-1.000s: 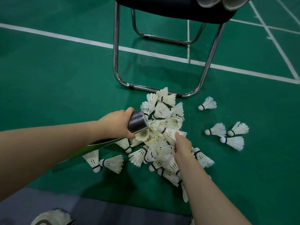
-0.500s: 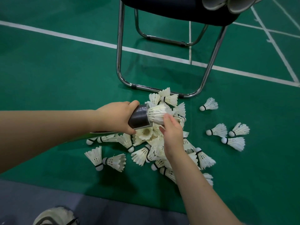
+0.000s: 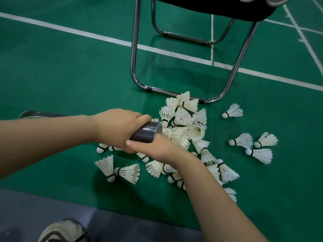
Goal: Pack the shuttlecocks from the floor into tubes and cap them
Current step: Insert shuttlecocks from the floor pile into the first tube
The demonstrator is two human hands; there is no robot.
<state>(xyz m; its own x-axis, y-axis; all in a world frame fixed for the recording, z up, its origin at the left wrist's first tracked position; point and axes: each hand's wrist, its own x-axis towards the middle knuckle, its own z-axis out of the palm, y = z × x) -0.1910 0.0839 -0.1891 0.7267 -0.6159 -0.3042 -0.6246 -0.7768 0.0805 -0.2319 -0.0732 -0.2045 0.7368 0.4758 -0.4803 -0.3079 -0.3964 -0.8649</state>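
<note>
A long dark-green tube with a grey band at its open end [image 3: 145,134] is held level above the floor. My left hand [image 3: 115,126] grips it just behind that band. My right hand [image 3: 157,147] is pressed against the tube's mouth, thumb under the band; its fingers are hidden, so I cannot tell whether they hold anything. The tube's far end [image 3: 28,114] pokes out behind my left forearm. A pile of white feather shuttlecocks [image 3: 181,117] lies on the green floor under and beyond both hands.
A chrome-legged chair [image 3: 134,67] stands right behind the pile. Loose shuttlecocks lie to the right [image 3: 241,140] and lower left [image 3: 106,166]. White court lines [image 3: 70,31] cross the floor. A grey strip and a shoe [image 3: 63,231] are at the bottom.
My right hand picked a shuttlecock from the pile and brought it to the tube's mouth. It is now out of sight there. The tube swung from angled toward me to level.
</note>
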